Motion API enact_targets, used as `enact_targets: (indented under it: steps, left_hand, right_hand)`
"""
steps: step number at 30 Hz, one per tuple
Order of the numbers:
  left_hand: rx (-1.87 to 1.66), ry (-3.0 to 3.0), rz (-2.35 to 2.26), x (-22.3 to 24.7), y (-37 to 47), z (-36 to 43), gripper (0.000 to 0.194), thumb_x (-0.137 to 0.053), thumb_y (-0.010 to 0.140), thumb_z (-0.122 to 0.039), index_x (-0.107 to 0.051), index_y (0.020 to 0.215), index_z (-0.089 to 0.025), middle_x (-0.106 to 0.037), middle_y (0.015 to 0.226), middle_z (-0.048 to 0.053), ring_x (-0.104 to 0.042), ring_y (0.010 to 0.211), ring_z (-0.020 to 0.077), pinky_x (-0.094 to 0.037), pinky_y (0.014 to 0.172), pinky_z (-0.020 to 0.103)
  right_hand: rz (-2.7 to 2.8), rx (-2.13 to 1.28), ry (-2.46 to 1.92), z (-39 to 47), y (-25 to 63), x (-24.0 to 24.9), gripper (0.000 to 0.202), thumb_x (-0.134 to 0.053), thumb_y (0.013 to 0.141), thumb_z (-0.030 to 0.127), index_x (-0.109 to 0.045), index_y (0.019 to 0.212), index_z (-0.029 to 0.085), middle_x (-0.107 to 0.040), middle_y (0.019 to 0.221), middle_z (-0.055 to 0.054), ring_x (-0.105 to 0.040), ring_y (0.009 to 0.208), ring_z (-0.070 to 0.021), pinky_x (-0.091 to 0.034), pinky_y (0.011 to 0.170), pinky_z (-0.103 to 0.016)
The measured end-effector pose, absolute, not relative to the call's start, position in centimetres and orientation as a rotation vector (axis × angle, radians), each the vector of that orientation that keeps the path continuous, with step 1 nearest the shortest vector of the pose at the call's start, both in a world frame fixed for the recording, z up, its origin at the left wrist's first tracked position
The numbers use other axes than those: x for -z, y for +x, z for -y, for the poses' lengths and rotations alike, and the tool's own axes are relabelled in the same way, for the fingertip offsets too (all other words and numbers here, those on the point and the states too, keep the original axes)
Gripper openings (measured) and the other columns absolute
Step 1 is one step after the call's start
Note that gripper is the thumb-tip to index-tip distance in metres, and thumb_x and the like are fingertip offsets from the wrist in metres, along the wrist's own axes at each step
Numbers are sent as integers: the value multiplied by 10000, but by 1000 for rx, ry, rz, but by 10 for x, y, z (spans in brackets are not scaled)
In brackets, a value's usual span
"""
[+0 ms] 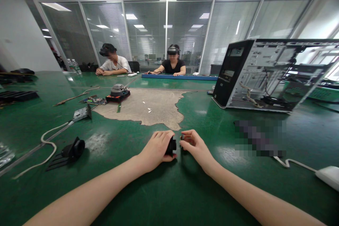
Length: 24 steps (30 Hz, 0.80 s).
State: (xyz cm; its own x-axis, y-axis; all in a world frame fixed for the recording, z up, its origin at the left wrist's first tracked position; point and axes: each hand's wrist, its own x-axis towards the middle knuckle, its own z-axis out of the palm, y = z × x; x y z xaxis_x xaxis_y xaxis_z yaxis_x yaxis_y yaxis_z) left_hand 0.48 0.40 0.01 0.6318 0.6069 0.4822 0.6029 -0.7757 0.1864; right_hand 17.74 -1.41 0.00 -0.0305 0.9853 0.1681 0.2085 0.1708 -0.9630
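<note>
Centrally, over a green tabletop (164, 197), holds a black device (173, 145) in the left hand (159, 144), with fingers laid close together across the top, thumb along the lower side, and a round protruding end turned toward the right hand (197, 150). In the right hand, shows thumb and forefinger curved to a pinch on a small dark piece (182, 137), just beside the device and apart from it; too small to make out in detail. Cannot tell whether the underside of the device meets the tabletop.

To the left, lists a black part with a round end (76, 147), lying on the tabletop; beyond it, a metal bracket (81, 113) and a pale cable (54, 146). Farther off, includes a circuit board (94, 100) beside a dark domed component (118, 91), and a brownish patch (156, 100) bearing small white scraps (149, 111).

To the right, counts a computer case (230, 74), upright, with one side uncovered; nearer, a blurred dark object (256, 136), trailing a white cable (287, 163) toward a white item (329, 176).

Across the table, records a seated person in a white top (118, 64) and another in a black top (173, 66), the latter behind a long blue strip (182, 77); behind both, a glass partition (145, 24)
</note>
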Motion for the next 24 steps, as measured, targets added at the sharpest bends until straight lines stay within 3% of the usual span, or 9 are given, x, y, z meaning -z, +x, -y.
enact_targets:
  steps: [3, 9, 15, 20, 24]
  left_hand:
    - [-843, 2838, -1051, 0, 5, -3, 622, -654, 613, -287, -320, 1126, -177, -496, 1098, 86, -461, 1008, 242, -358, 862, 390]
    - [-824, 2867, -1043, -2, 4, 0, 589, -627, 639, -270, -319, 1130, -168, -487, 1104, 91, -457, 1015, 244, -359, 861, 395]
    - [-814, 2864, -1033, 0, 3, -1, 638, -620, 646, -277, -283, 1174, -153, -452, 1165, 108, -433, 1052, 247, -349, 880, 398]
    - [-790, 2869, -1030, -2, 2, 0, 636, -614, 655, -248, -272, 1185, -166, -453, 1167, 99, -430, 1059, 248, -336, 892, 407]
    - [-809, 2857, -1024, -3, 3, 0, 585, -598, 666, -245, -294, 1161, -173, -468, 1136, 96, -438, 1047, 245, -345, 879, 407]
  right_hand:
    - [1377, -964, -1280, 11, 182, 0, 282, -575, 678, 310, -480, 905, 173, -537, 823, -23, -538, 751, -140, -462, 638, -286]
    - [1633, -1299, -1037, 13, 169, -4, 238, -602, 678, 293, -522, 860, 161, -593, 846, -25, -575, 784, -149, -469, 715, -302]
    - [1719, -1136, -1067, 16, 164, -1, 209, -553, 729, 275, -524, 909, 172, -591, 869, -29, -571, 805, -153, -474, 730, -305]
    - [1822, -811, -1065, 32, 162, -1, 301, -569, 719, 240, -496, 1010, 219, -526, 980, -43, -517, 901, -168, -482, 733, -295]
    - [1770, -888, -1028, 33, 161, 0, 201, -491, 778, 274, -490, 971, 217, -524, 937, -38, -529, 859, -154, -498, 698, -285]
